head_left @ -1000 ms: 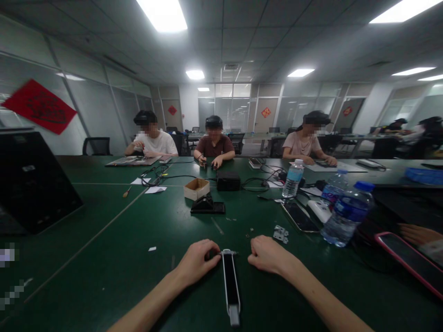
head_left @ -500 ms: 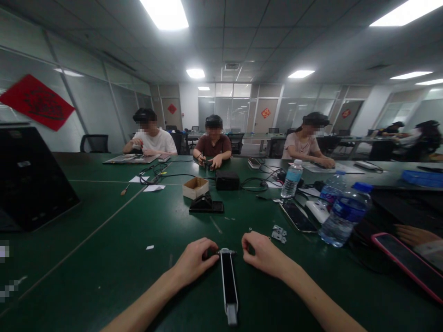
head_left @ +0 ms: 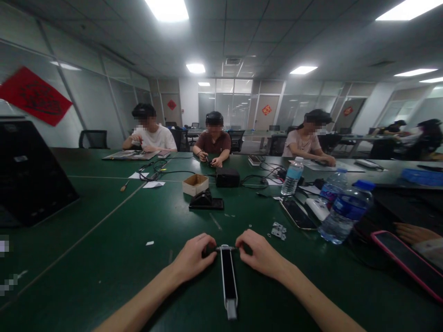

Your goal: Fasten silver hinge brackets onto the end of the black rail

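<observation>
On my far left a black laptop (head_left: 31, 175) stands tilted on the dark green workbench (head_left: 86, 216), and a small wooden-handled screwdriver (head_left: 123, 186) lies beyond it. Straight ahead sits an open, square brown cardboard box (head_left: 195, 184); from here I can't make out anything inside it. A black angular stand on a flat black base (head_left: 206, 201) sits just in front of that box.

Nearer me, my left hand (head_left: 193, 253) and my right hand (head_left: 259, 251) are close together, one on each side of a long black-and-silver bar (head_left: 228, 281). The bar lies flat on the bench, pointing straight at me. My fingertips (head_left: 212, 249) close on the two ends of the thin metal crosspiece (head_left: 224, 248) at its far end, holding it between my hands.

To the right stand two clear plastic water bottles, one white-capped (head_left: 293, 176) and one larger, blue-capped (head_left: 346, 213), both holding water. A blue plastic tray (head_left: 418, 177) sits farther off, its contents too small to tell. A co-worker's hand (head_left: 411, 233) rests at the right edge, well apart from mine.
</observation>
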Action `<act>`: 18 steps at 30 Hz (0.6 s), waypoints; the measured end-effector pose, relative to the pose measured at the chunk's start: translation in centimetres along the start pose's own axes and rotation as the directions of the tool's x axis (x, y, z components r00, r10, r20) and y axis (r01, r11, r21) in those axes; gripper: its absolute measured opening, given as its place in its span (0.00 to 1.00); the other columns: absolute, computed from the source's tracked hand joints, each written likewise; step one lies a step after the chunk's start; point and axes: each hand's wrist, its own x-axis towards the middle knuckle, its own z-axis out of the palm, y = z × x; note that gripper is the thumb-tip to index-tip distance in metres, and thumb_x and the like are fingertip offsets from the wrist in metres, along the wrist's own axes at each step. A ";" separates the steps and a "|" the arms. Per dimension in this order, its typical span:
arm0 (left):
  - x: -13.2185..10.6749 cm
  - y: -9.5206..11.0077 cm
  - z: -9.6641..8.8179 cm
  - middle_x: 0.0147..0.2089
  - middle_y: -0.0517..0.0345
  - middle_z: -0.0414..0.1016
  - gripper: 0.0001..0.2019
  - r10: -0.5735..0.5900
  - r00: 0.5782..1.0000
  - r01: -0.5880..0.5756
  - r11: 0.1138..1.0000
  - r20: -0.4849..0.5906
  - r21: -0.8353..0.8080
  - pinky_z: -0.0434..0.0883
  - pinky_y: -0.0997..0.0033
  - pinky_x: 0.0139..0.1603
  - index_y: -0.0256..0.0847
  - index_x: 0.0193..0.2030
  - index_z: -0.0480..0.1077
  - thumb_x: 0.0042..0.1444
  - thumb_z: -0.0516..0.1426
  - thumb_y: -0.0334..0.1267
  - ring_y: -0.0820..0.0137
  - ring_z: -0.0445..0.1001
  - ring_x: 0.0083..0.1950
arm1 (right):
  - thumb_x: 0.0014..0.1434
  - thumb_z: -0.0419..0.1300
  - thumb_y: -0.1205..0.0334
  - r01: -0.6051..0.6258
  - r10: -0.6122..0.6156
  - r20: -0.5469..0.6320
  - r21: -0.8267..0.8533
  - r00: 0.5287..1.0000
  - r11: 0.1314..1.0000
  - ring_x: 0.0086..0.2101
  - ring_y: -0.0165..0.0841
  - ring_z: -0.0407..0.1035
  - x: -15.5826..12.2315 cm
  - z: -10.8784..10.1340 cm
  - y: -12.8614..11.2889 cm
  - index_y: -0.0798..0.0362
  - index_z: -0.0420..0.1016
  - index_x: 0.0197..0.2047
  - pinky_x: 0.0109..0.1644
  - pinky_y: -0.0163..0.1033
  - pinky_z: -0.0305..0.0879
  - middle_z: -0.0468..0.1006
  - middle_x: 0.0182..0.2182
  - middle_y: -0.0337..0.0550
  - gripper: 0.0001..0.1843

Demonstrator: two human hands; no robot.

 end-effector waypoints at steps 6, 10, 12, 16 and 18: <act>-0.2 0.8 -0.4 0.40 0.58 0.71 0.06 0.030 0.998 -0.029 0.999 -0.053 0.013 0.67 0.72 0.36 0.40 0.41 0.68 0.56 0.55 0.34 0.70 0.70 0.35 | 0.54 0.55 0.75 0.056 -0.056 -0.086 -0.008 0.995 0.998 0.36 0.33 0.67 0.2 0.4 -0.3 0.53 0.71 0.36 0.39 0.37 0.66 0.72 0.34 0.42 0.09; -0.5 1.6 -0.3 0.38 0.56 0.72 0.05 0.098 0.982 -0.105 0.994 -0.163 -0.032 0.69 0.71 0.39 0.42 0.42 0.67 0.62 0.52 0.36 0.67 0.71 0.38 | 0.56 0.53 0.73 0.231 -0.217 -0.243 0.029 0.945 0.973 0.36 0.33 0.67 0.5 1.7 -1.9 0.52 0.69 0.37 0.39 0.37 0.64 0.74 0.33 0.42 0.08; -0.6 1.9 -0.1 0.38 0.55 0.73 0.07 0.173 0.971 -0.184 0.981 -0.164 -0.055 0.69 0.71 0.39 0.42 0.41 0.67 0.63 0.49 0.34 0.67 0.72 0.38 | 0.59 0.52 0.72 0.324 -0.307 -0.266 0.022 0.914 0.946 0.35 0.33 0.67 0.6 2.4 -2.6 0.52 0.68 0.37 0.40 0.38 0.63 0.75 0.33 0.42 0.07; -0.8 2.0 0.1 0.36 0.54 0.74 0.09 0.245 0.958 -0.256 0.965 -0.148 -0.060 0.69 0.71 0.37 0.42 0.39 0.68 0.61 0.47 0.32 0.67 0.73 0.36 | 0.60 0.51 0.72 0.382 -0.360 -0.276 0.029 0.891 0.924 0.35 0.32 0.67 0.4 3.1 -3.0 0.51 0.65 0.37 0.42 0.38 0.62 0.75 0.34 0.41 0.07; -0.9 1.8 0.1 0.36 0.54 0.75 0.08 0.241 0.961 -0.252 0.965 -0.134 -0.069 0.69 0.72 0.37 0.43 0.40 0.68 0.61 0.48 0.32 0.68 0.73 0.36 | 0.59 0.51 0.73 0.378 -0.354 -0.278 0.036 0.893 0.925 0.35 0.32 0.67 0.3 3.4 -2.7 0.51 0.65 0.38 0.41 0.38 0.61 0.75 0.34 0.42 0.08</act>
